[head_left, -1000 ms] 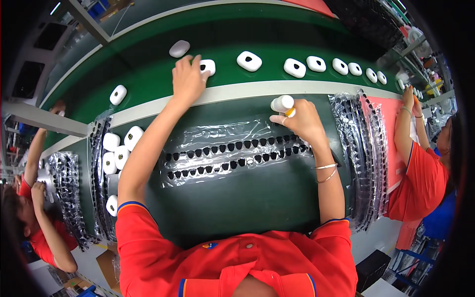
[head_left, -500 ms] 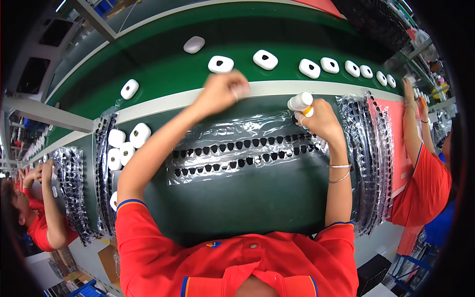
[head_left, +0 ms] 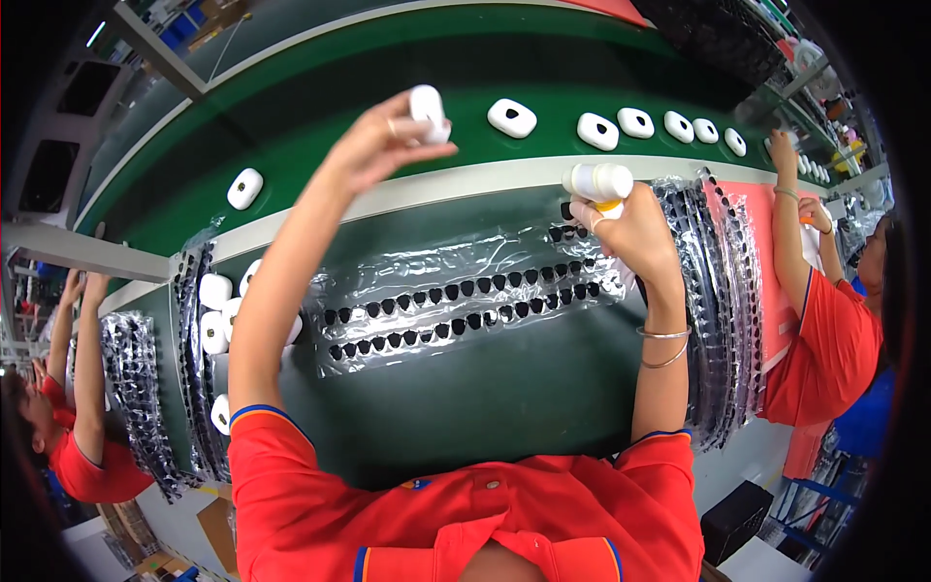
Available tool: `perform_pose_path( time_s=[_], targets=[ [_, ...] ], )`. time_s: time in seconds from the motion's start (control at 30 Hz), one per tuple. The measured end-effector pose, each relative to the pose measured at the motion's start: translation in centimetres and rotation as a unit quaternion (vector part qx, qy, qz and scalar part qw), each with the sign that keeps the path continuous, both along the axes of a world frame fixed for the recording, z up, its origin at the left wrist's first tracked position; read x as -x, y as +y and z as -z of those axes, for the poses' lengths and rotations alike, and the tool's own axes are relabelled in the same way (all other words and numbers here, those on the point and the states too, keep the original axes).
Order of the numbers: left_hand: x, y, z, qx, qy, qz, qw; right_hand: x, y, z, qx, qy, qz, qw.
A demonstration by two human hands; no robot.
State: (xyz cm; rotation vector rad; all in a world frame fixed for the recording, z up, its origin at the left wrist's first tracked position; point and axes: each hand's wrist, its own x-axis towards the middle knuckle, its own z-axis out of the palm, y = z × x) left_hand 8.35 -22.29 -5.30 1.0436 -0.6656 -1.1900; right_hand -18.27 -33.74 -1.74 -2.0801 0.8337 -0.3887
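My left hand (head_left: 373, 145) is raised over the green belt. Its fingers are closed on a white rounded case (head_left: 427, 109), tipped up on edge. In my right hand (head_left: 635, 228) is a white cylindrical tool with a yellow ring (head_left: 599, 181), gripped above the worktop's far right part. Small black pieces show by the right fingertips; whether those fingers touch them I cannot tell. Below both hands lies a clear plastic sheet (head_left: 417, 364) carrying rows of black rounded pieces (head_left: 451, 292).
More white cases (head_left: 512, 118) with black patches line the green belt (head_left: 320, 107). Several white cases (head_left: 214, 291) sit by my left forearm. Stacked strips of black pieces (head_left: 713, 320) hang at the right, others (head_left: 194, 359) at the left. Co-workers (head_left: 824, 330) work on either side.
My left hand has moved up and left and now holds a white case. The grey case and a patched white one no longer show on the belt. The right-hand tool has tilted more level.
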Motion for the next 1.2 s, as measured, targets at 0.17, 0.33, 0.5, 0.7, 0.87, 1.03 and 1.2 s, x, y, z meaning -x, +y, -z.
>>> perform_pose_path(
  time_s=[0.17, 0.33, 0.5, 0.7, 0.87, 1.03, 1.2],
  targets=[
    [8.5, 2.3, 0.0, 0.052, 0.133, 0.087, 0.986, 0.1, 2.3, -1.7, -0.142, -0.122, -0.002, 0.982],
    [12.2, 3.4, -0.2, 0.035, 0.014, 0.105, 0.994, -0.7, 4.0, -1.4, -0.112, -0.149, -0.049, 0.981],
    [12.6, 3.7, -0.1, 0.057, -0.029, 0.099, 0.993, -0.6, 4.0, -1.1, -0.056, -0.112, -0.083, 0.989],
    [12.7, 3.6, -0.9, 0.047, -0.085, 0.117, 0.988, -0.3, 4.1, -1.0, 0.027, -0.116, -0.116, 0.986],
    [12.0, 3.5, -1.1, 0.011, -0.102, 0.099, 0.99, -0.7, 5.0, -0.8, 0.068, -0.228, -0.044, 0.97],
    [11.4, 3.8, -1.1, 0.012, -0.076, 0.085, 0.993, -0.3, 5.7, -1.5, 0.137, -0.259, -0.139, 0.946],
    [10.8, 4.0, -0.5, -0.023, -0.075, 0.104, 0.992, -0.9, 4.8, -0.6, 0.051, -0.09, -0.141, 0.985]
  ],
)
